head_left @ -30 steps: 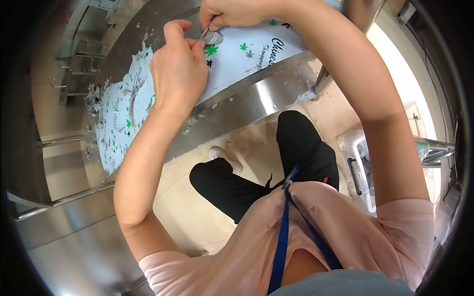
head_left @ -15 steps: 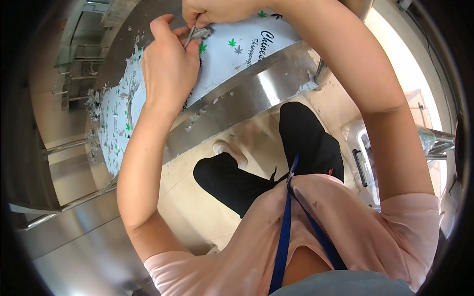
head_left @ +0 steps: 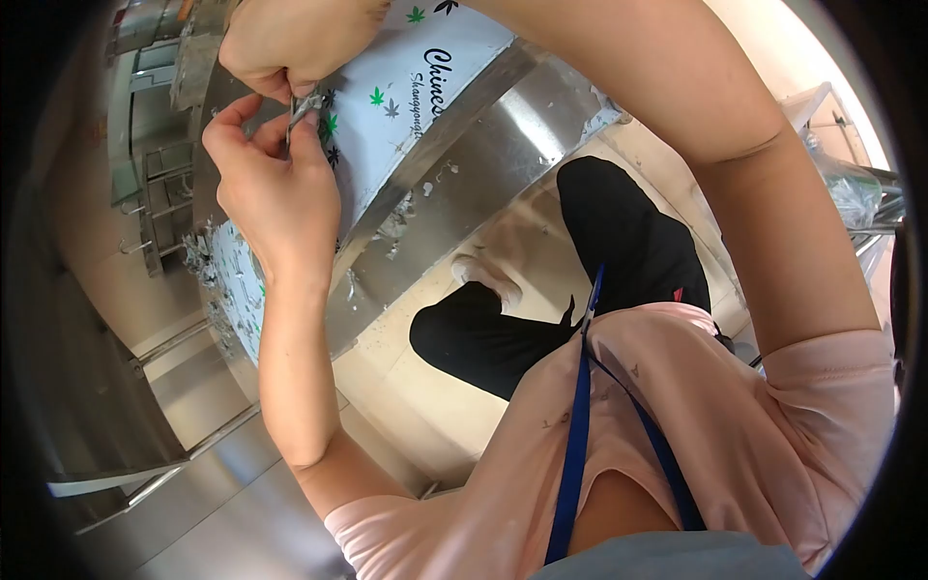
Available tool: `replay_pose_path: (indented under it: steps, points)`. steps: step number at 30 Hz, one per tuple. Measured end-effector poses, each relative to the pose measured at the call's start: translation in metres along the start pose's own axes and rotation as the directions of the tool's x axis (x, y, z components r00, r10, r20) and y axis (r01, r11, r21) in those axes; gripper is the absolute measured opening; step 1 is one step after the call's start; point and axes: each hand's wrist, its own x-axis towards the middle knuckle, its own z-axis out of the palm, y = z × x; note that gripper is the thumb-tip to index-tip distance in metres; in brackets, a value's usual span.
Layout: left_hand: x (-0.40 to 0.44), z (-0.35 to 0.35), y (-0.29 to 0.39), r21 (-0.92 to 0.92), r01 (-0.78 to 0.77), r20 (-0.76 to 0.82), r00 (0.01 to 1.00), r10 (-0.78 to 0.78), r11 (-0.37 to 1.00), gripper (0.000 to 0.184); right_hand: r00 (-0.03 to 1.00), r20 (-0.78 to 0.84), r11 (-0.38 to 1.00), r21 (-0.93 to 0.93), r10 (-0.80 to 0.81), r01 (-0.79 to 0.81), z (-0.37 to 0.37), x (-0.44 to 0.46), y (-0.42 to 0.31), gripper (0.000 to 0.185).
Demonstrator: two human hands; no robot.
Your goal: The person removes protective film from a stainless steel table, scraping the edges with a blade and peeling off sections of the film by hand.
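Note:
A printed sheet [head_left: 387, 87] with leaf prints and black lettering covers part of a metal surface. Over its left side my two hands come together. My left hand [head_left: 275, 198] pinches a thin grey strip [head_left: 304, 106], which is crumpled and shredded at one side. My right hand [head_left: 295, 43] closes its thumb and fingertips on the upper end of that same strip. Whether the strip is peeled film or a thin blade with residue on it, I cannot tell. Part of the sheet is hidden under my hands and forearms.
Torn grey-white scraps [head_left: 394, 224] cling to the metal front edge [head_left: 454, 184]. More shreds [head_left: 200, 253] bunch at the far left end. Metal rails [head_left: 198, 445] run at the left. Clear plastic [head_left: 846, 188] lies at the right, and my black-trousered legs [head_left: 628, 242] are below the edge.
The view has shifted, and my hands now appear further left over the sheet. Both still pinch the grey strip, with my left fingers a little more spread.

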Motion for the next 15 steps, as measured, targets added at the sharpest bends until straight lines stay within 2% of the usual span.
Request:
replay_pose_path:
  steps: [9, 12, 13, 14, 15]
  points:
    - [-0.004, -0.001, 0.003, -0.062, -0.058, -0.021, 0.998, 0.056, 0.996, 0.035, 0.998, 0.053, 0.999, -0.030, 0.037, -0.036, -0.014, -0.012, -0.008, 0.023]
    - [-0.004, 0.000, 0.009, -0.004, -0.113, -0.020, 0.993, 0.112, 0.994, 0.037, 0.996, 0.030, 0.997, 0.017, -0.081, 0.080, 0.000, 0.005, 0.014, 0.023]
    - [-0.003, 0.002, 0.007, 0.029, -0.179, -0.004, 0.984, 0.179, 0.983, 0.039, 0.990, 0.013, 0.990, 0.041, -0.138, 0.137, -0.001, 0.011, 0.014, 0.023]
    - [-0.002, 0.000, 0.009, 0.037, -0.203, 0.042, 0.979, 0.201, 0.979, 0.040, 0.999, 0.037, 0.998, 0.056, -0.030, 0.028, -0.005, 0.002, 0.013, 0.020]
    - [-0.001, -0.005, 0.011, 0.041, -0.226, 0.085, 0.971, 0.222, 0.973, 0.040, 0.999, 0.035, 0.990, 0.138, -0.023, 0.018, -0.006, 0.002, 0.011, 0.018]
